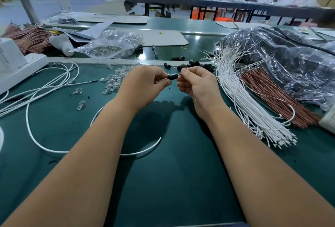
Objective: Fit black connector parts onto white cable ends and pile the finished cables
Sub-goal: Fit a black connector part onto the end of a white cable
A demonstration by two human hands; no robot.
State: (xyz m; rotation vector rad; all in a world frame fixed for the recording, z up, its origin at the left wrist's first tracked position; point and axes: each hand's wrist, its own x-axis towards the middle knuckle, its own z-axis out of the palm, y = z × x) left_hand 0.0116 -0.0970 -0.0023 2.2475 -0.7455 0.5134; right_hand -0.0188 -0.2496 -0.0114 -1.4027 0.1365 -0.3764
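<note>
Finished white cables (pixel 41 89) lie loose well left of the fingers. The left hand (pixel 145 80) pinches a black connector (pixel 172 77) just above the green mat (pixel 172 181), while the right hand (pixel 195 81) grips what looks like a cable's metal tip at its mouth. Spare connectors (pixel 195 65) sit just beyond the fingertips; the uncapped white bundle (pixel 241 100) fans out right. The cable looks light and floppy, so it is best held close behind the tip.
</note>
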